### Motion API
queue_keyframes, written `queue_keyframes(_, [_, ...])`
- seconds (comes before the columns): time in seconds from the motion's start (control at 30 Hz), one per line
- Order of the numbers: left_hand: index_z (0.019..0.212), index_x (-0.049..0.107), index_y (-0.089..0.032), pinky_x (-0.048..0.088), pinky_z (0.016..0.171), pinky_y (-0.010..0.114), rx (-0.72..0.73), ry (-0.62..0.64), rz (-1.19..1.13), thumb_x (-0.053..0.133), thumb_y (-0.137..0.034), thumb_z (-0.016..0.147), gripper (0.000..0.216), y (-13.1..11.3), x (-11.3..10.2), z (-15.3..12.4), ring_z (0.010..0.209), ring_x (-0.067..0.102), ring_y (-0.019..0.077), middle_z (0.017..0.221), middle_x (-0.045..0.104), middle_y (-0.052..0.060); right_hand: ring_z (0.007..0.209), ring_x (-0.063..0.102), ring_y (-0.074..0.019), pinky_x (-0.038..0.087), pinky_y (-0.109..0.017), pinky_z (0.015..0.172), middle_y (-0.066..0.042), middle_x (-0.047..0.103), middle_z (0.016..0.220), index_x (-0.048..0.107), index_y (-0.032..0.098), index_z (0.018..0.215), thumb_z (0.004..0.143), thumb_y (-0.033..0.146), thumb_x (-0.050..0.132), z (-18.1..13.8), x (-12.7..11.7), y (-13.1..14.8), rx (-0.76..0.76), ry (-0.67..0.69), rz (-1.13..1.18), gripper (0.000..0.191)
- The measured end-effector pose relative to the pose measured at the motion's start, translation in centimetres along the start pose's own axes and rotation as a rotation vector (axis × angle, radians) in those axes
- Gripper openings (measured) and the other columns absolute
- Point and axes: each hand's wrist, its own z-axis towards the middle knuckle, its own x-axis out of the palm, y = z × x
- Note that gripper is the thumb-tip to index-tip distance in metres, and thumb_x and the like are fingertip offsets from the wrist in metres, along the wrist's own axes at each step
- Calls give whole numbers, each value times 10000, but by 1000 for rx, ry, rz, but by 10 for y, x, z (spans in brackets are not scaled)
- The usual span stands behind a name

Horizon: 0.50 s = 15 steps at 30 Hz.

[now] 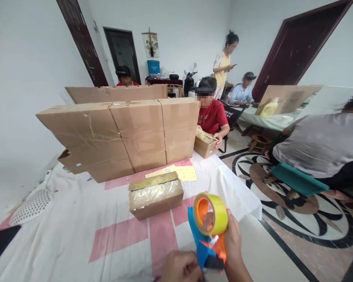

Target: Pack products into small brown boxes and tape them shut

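Observation:
My right hand (234,241) is wrapped round a blue and orange tape dispenser (206,252), held above the near edge of the table. A yellow tape roll (219,214) sits on the dispenser. Close to the dispenser's lower end, my left hand (181,267) has its fingers curled together; what they pinch, if anything, is hidden. Beyond both hands a small cardboard box (157,205) lies on the table, shiny tape across its top.
A wall of joined cardboard boxes (144,135) stands across the table's far side. Yellow sheets (186,173) lie before it. Opposite, a person in red (213,117) holds another taped box (205,147). A white perforated piece (32,205) and a dark flat object (1,244) are at left.

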Motion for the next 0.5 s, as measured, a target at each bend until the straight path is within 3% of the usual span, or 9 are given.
queue_keyframes(0.1, [702, 730, -231, 447, 581, 223, -8, -177, 175, 565, -386, 871, 283, 26, -36, -12, 586, 620, 154, 646, 695, 17, 426, 498, -140, 490, -300, 511, 39, 524, 466, 607, 210, 636, 797, 608, 712, -9, -31, 15, 102, 143, 37, 442])
queue_keyframes(0.2, [767, 727, -250, 497, 588, 239, -196, -444, 199, 526, -551, 886, 381, 50, -105, -25, 607, 657, 178, 682, 709, 9, 422, 497, -164, 486, -339, 482, -10, 509, 440, 557, 213, 508, 825, 702, 603, 4, -55, 35, 61, 277, 38, 585])
queue_keyframes(0.3, [822, 742, -243, 505, 519, 252, -251, -558, 155, 622, -659, 778, 435, 60, -159, -40, 483, 596, 157, 668, 703, -4, 547, 618, -218, 519, -356, 511, -42, 646, 585, 647, 196, 649, 808, 714, 622, 43, -51, 36, -4, 84, -28, 542])
queue_keyframes(0.37, [873, 748, -229, 502, 487, 255, -242, -636, 94, 655, -663, 751, 460, 55, -173, -44, 453, 565, 144, 681, 707, 1, 641, 666, -216, 545, -341, 586, -21, 694, 689, 677, 191, 818, 777, 678, 675, 80, -31, 20, -84, -20, -54, 488])
queue_keyframes(0.5, [950, 728, -199, 483, 453, 253, -157, -723, -45, 666, -628, 775, 468, 29, -168, -36, 447, 537, 131, 676, 689, 8, 725, 674, -221, 537, -327, 653, -56, 708, 759, 649, 176, 820, 784, 755, 562, 146, 18, -29, -166, 153, -286, 587])
